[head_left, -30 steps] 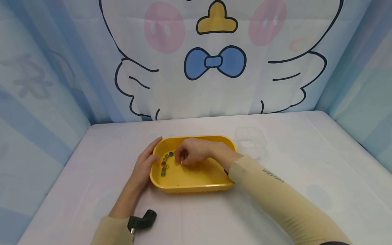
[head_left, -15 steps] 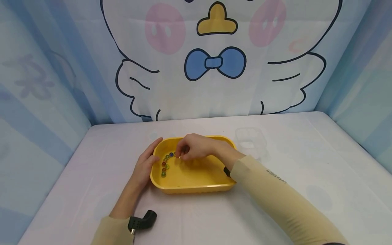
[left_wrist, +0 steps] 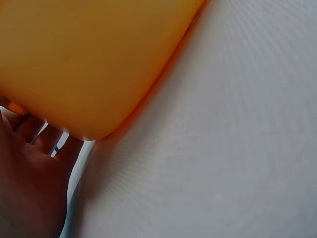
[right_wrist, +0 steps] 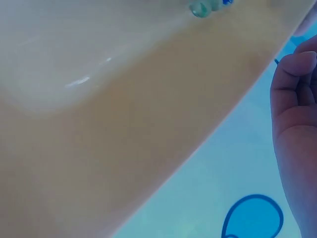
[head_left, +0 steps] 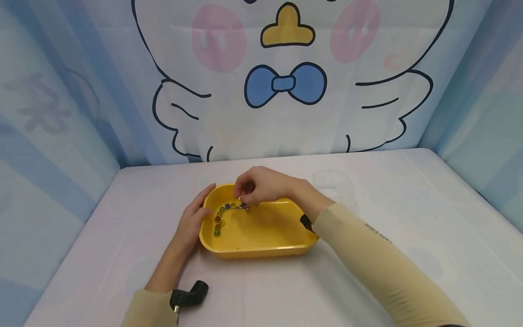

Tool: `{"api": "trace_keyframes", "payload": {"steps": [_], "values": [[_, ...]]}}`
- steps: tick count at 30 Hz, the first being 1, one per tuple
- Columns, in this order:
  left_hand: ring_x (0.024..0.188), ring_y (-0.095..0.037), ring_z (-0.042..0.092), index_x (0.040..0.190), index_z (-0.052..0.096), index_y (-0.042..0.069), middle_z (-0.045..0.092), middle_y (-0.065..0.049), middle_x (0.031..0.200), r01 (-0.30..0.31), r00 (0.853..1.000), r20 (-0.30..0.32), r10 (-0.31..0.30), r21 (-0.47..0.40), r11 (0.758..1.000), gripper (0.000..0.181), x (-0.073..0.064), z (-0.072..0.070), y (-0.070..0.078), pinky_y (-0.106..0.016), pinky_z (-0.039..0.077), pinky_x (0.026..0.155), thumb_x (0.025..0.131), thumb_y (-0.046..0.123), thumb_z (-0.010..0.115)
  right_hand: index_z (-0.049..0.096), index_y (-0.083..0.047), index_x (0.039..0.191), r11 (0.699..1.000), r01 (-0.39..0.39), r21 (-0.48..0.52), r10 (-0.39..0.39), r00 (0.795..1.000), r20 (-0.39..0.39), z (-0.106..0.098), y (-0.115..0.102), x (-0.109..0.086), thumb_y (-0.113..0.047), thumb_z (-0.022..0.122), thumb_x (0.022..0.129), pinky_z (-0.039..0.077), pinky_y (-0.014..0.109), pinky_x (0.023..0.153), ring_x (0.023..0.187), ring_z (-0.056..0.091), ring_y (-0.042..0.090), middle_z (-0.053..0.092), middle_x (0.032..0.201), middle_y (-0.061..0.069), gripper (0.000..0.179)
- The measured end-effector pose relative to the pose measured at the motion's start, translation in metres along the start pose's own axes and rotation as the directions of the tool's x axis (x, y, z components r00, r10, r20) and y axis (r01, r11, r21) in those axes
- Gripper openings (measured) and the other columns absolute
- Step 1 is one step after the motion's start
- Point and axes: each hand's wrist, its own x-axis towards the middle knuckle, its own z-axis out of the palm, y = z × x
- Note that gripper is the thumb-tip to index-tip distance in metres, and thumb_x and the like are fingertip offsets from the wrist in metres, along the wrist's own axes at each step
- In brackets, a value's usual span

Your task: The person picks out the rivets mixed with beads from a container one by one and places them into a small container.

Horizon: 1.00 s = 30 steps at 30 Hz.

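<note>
In the head view a yellow plastic tray [head_left: 261,231] stands on the table. My left hand [head_left: 189,227] holds its left end, thumb over the rim and fingers along the outside; the left wrist view shows those fingers [left_wrist: 47,136] against the tray's outer wall. Glass marbles [head_left: 218,219] in green, amber and blue lie in a curved row inside, at the left and back. My right hand [head_left: 265,185] is above the tray's back rim, thumb and forefinger pinching a small shiny thing [head_left: 240,198], too small to name. Just below the fingertips lies a shiny cluster [head_left: 243,207], partly covered.
A clear plastic box [head_left: 335,181] stands behind the tray's right end, partly behind my right wrist. White cloth [head_left: 261,290] covers the table. A printed curtain [head_left: 286,122] rises behind it. A black wrist device [head_left: 189,294] sits at my left sleeve.
My right hand has risen and moved back toward the tray's far rim, uncovering the shiny cluster and more of the marble row. My left hand has kept its hold on the tray.
</note>
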Motion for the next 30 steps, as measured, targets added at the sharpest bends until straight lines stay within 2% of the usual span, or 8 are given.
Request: {"api": "trace_keyframes", "payload": {"steps": [7, 23, 30], "values": [[0.15, -0.022, 0.021, 0.158, 0.034, 0.012, 0.028, -0.004, 0.164, 0.0, 1.0, 0.005, 0.0, -0.008, 1.0, 0.063, 0.0, -0.001, -0.001, -0.046, 0.013, 0.122, 0.096, 0.003, 0.038, 0.073, -0.006, 0.105, 1.0, -0.008, 0.002, 0.008, 0.999, -0.043, -0.011, -0.005, -0.008, -0.004, 0.065, 0.092, 0.054, 0.027, 0.079, 0.086, 0.059, 0.019, 0.068, 0.095, 0.001, 0.016], [0.151, -0.021, 0.021, 0.158, 0.034, 0.011, 0.028, -0.004, 0.164, -0.008, 1.0, -0.001, 0.008, -0.011, 1.0, 0.063, -0.001, 0.0, -0.001, -0.044, 0.014, 0.122, 0.095, 0.003, 0.037, 0.07, -0.001, 0.106, 1.0, -0.024, 0.002, 0.024, 0.994, -0.109, -0.029, -0.006, -0.025, -0.004, 0.063, 0.091, 0.053, 0.029, 0.078, 0.086, 0.058, 0.022, 0.066, 0.094, 0.005, 0.017], [0.151, -0.021, 0.02, 0.158, 0.033, 0.012, 0.027, -0.004, 0.164, -0.002, 1.0, 0.001, 0.002, -0.021, 1.0, 0.063, 0.0, 0.0, -0.001, -0.043, 0.014, 0.122, 0.096, 0.003, 0.037, 0.07, 0.0, 0.105, 0.999, -0.035, -0.019, 0.032, 0.99, -0.139, -0.036, 0.001, -0.034, -0.004, 0.063, 0.09, 0.053, 0.029, 0.076, 0.085, 0.057, 0.023, 0.065, 0.093, 0.005, 0.017]]}}
